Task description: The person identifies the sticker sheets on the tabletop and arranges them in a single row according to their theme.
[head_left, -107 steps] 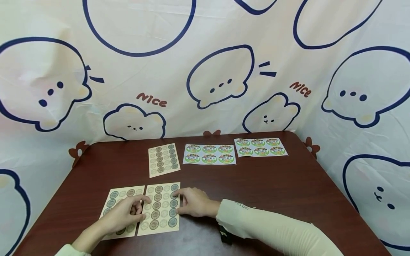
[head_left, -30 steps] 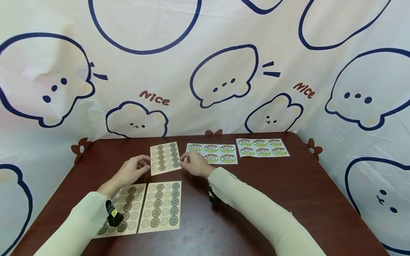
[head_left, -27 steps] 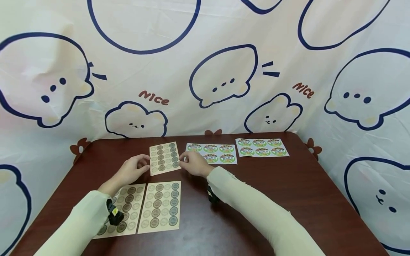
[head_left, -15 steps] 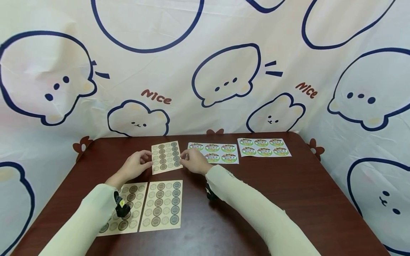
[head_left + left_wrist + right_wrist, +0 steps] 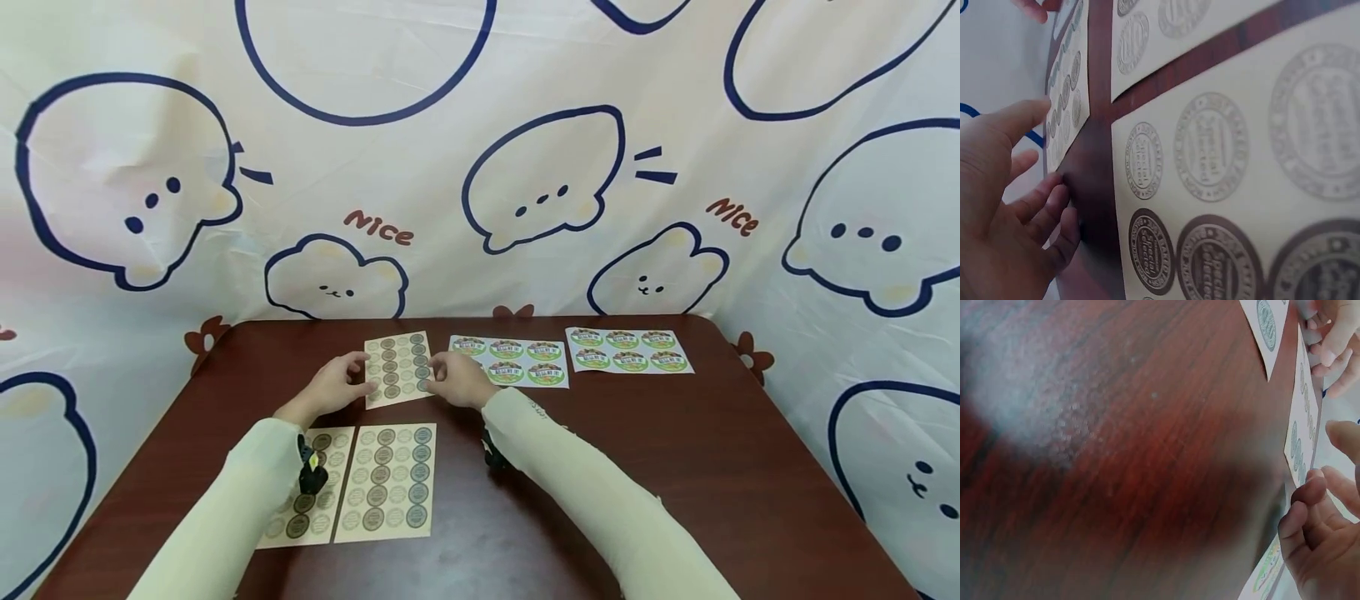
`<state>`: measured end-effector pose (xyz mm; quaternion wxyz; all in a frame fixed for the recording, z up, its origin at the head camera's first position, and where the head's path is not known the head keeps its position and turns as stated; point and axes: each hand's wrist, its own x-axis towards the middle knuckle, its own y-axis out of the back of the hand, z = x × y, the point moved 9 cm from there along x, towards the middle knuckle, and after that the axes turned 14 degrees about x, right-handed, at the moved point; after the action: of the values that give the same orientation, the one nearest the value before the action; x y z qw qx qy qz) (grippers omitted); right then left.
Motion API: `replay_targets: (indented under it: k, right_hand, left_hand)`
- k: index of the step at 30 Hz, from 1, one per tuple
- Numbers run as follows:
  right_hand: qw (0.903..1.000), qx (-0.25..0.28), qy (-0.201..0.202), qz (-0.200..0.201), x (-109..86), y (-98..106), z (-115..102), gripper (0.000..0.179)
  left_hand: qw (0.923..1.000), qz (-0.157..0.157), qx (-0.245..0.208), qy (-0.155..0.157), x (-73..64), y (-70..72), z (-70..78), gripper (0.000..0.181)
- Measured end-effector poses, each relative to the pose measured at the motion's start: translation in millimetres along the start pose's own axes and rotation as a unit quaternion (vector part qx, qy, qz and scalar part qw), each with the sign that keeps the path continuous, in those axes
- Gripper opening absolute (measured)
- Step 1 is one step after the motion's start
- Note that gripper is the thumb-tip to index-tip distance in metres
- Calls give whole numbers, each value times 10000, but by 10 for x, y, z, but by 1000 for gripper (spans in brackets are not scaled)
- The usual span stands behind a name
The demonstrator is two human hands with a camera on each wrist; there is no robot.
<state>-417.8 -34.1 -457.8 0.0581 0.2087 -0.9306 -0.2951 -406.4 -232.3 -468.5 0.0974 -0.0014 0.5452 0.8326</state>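
Note:
A cream sheet of round stickers [image 5: 399,367] lies at the back left of the table, between my two hands. The left hand [image 5: 333,387] is at its left edge; in the left wrist view the thumb [image 5: 1025,119] stretches toward the sheet and the other fingers bend loosely. At the right edge, my right hand [image 5: 459,381] touches the paper with its fingertips and partly covers a white sheet with green round labels [image 5: 517,367]. Nearer lie two more cream sheets, the right one [image 5: 390,483] fully visible, the left one [image 5: 321,518] partly under my left forearm.
Another white label sheet [image 5: 630,350] lies at the back right. The dark wooden table [image 5: 675,467] ends at a cartoon-print cloth [image 5: 540,275] hanging behind and at the sides. A small black device [image 5: 313,475] sits on my left wrist.
Both hands have left the near right cream sheet and moved away from me to the far cream sheet's edges. Over the last second they stay there; the view shifts slightly.

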Motion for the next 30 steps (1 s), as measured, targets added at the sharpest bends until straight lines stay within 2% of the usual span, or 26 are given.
replay_targets:
  k: [7,12,21,25,30]
  right_hand:
    - [9999,15,-167,-8,76,-9,139,50]
    - [9996,-93,-275,-43,80,3,139,58]
    - [9986,-299,-412,-159,112,-44,157,66]
    - [9987,-222,-411,-182,129,-67,163,68]
    - [9987,-104,-455,-203,144,-109,155,69]
  left_hand:
    - [9999,-69,-93,-16,52,-30,26,75]
    - [9997,-107,-208,8,74,-62,52,78]
    - [9999,-161,-29,-21,38,-118,57,81]
    - [9998,-210,22,6,34,-132,28,85]
    - [9994,-316,-54,110,-6,-131,-20,81]
